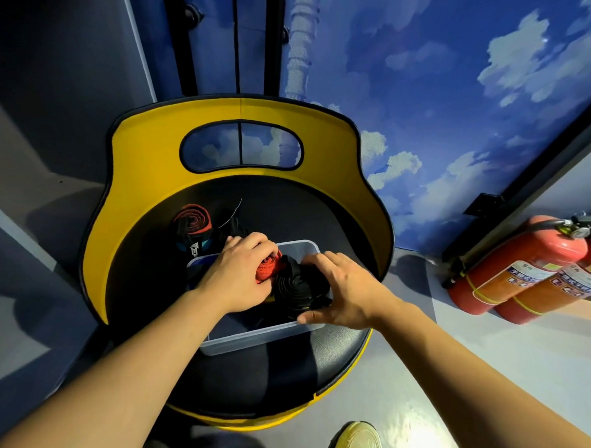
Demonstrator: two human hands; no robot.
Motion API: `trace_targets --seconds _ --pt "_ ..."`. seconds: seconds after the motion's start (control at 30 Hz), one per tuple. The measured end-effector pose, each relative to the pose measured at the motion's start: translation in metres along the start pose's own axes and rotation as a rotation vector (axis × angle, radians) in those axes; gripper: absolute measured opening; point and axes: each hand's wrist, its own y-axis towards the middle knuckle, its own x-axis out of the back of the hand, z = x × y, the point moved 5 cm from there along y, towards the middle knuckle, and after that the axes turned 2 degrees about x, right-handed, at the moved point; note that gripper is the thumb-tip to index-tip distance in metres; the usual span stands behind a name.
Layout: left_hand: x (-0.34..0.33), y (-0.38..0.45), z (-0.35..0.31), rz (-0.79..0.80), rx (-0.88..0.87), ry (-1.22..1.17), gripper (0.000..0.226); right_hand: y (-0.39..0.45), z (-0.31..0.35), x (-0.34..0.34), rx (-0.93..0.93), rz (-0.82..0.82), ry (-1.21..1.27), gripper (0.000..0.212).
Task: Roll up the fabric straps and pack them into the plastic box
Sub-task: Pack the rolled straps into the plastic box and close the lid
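A pale shoe (pixel 360 437) is seen at the bottom edge, and above it two bare forearms reach forward over a round black seat (pixel 275 368) with a yellow backrest (pixel 151 151). A clear plastic box (pixel 258 337) rests on the seat, its long axis running from lower left to upper right. The right hand (pixel 343 289) is laid against a rolled black strap (pixel 298 285) inside the box, thumb low near the near rim and fingers curved over the roll's right side, so the roll is held and pressed down. Just to its left, touching it, a rolled red strap (pixel 270 266) is gripped by the left hand (pixel 237 274), whose fingers are curled over its far side. Both rolls lie within the box, spiral ends turned upward. Beyond the box's far rim, on the seat, a further red and black rolled strap (pixel 193 222) and a dark bundle (pixel 232 226) remain unpacked; these lie ahead and to the left, nearer the left hand, which is judged the likelier to fetch them. Two red fire extinguishers (pixel 523 269) lie on the floor at the right, before a wall painted with sky and clouds (pixel 450 84).
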Motion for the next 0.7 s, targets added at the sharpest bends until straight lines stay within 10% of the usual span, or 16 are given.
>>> trace_targets --seconds 0.43,0.7 --pt "-0.001 -0.005 -0.003 0.04 -0.061 0.154 0.053 -0.001 -0.008 0.003 -0.141 0.08 -0.166 0.09" --pt "0.009 -0.015 -0.002 -0.03 -0.153 0.191 0.053 0.002 0.001 0.004 -0.111 0.06 -0.188 0.057"
